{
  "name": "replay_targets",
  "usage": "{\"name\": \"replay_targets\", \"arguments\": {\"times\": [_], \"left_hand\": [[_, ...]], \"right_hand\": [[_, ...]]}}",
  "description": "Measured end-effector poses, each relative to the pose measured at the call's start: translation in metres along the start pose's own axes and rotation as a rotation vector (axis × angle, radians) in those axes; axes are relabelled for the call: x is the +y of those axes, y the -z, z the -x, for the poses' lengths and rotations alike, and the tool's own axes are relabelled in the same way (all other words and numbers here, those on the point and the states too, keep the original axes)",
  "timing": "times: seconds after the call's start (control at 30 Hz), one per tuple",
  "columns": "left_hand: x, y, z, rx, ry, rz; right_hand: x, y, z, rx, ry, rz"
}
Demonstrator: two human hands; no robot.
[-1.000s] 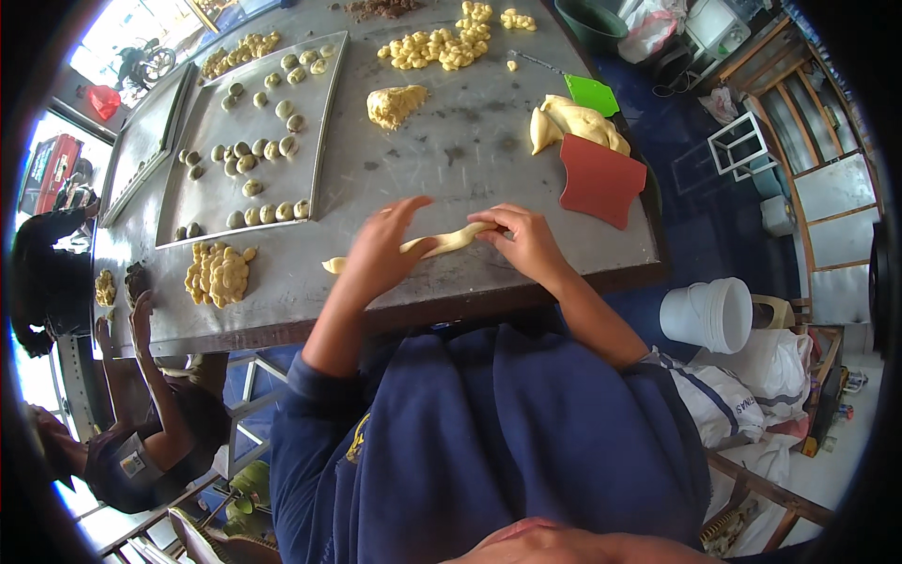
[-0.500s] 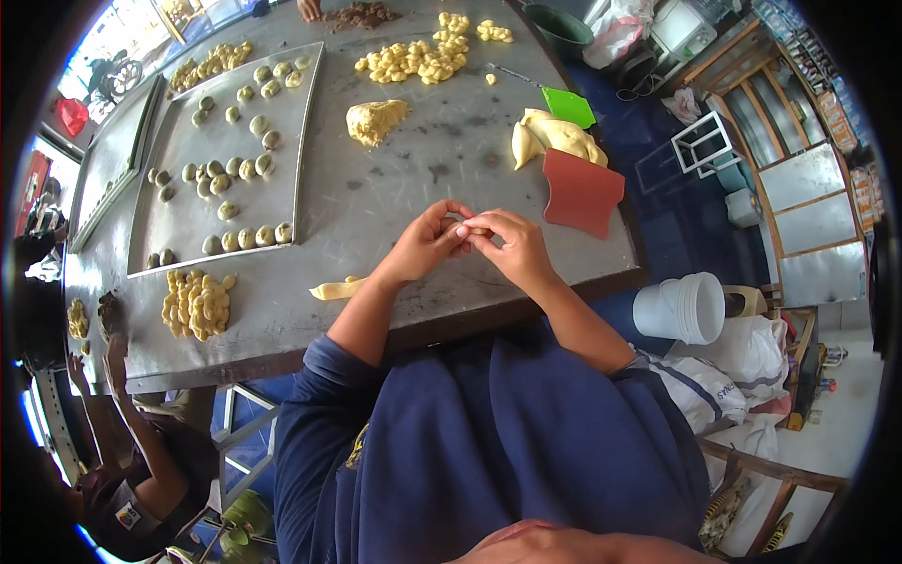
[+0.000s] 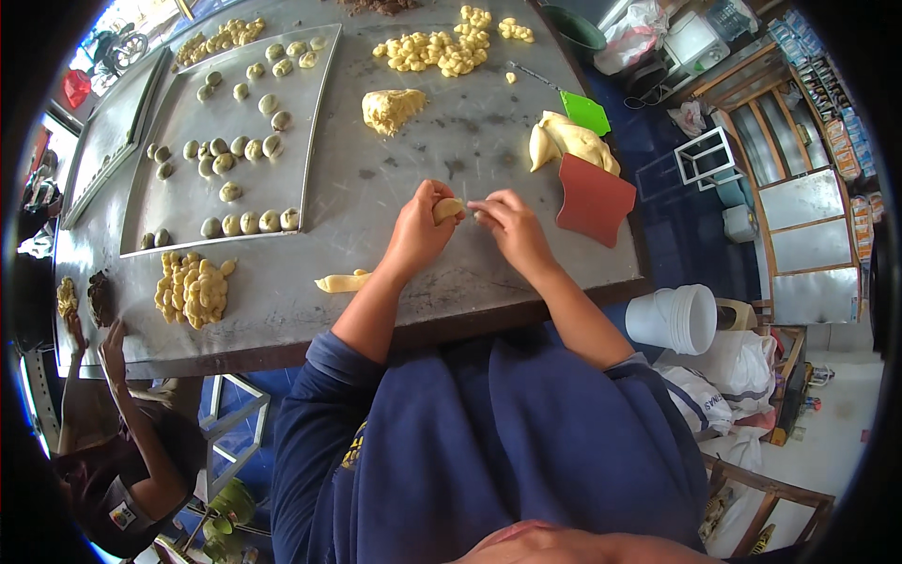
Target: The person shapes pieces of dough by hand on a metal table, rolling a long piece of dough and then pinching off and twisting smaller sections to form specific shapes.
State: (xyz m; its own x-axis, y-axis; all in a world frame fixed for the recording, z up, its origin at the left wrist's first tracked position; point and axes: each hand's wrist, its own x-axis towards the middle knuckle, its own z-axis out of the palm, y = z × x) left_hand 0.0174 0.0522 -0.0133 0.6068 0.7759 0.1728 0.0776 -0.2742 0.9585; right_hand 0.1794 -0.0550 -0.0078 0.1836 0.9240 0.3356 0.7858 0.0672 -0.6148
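Note:
A small piece of pale yellow dough (image 3: pixel 448 210) sits in the curled fingers of my left hand (image 3: pixel 419 228), above the metal table. Just right of it is my right hand (image 3: pixel 515 232), its thumb and fingertips drawn together. Whether anything is pinched between them is hidden. The right fingertips are slightly apart from the dough piece. Beside my left forearm lies a strip of dough (image 3: pixel 342 282). A rough dough lump (image 3: pixel 393 111) rests farther back, and a smooth, larger dough mass (image 3: pixel 575 143) lies to the right, partly under a reddish-brown flexible sheet (image 3: pixel 597 201).
A metal tray (image 3: pixel 274 188) with several round dough balls (image 3: pixel 230 192) stands left. Small dough pieces are heaped near the front edge (image 3: pixel 194 289) and at the back (image 3: pixel 432 52). A green spatula (image 3: pixel 586 113) lies right. Another person's arms (image 3: pixel 132 414) reach in at lower left.
My hands, together half a second ago, have come apart. The dough piece now shows in my left hand, and my right hand has drawn away to the right. The view has shifted slightly.

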Motion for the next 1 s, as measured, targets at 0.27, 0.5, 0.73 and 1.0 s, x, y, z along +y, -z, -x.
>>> {"name": "replay_targets", "arguments": {"times": [0.27,0.5,0.73,1.0], "left_hand": [[0.01,0.004,0.002,-0.297,0.187,0.031],[0.011,0.0,0.002,-0.27,0.123,0.226],[0.01,0.006,-0.003,0.075,-0.045,-0.235],[0.001,0.002,0.0,-0.024,-0.027,-0.18]], "right_hand": [[-0.02,0.002,-0.001,0.115,0.104,-0.074],[-0.03,0.012,0.003,0.008,-0.147,-0.22],[-0.021,0.025,0.012,-0.017,-0.372,-1.023],[0.003,-0.006,0.025,0.029,-0.085,-0.007]]}}
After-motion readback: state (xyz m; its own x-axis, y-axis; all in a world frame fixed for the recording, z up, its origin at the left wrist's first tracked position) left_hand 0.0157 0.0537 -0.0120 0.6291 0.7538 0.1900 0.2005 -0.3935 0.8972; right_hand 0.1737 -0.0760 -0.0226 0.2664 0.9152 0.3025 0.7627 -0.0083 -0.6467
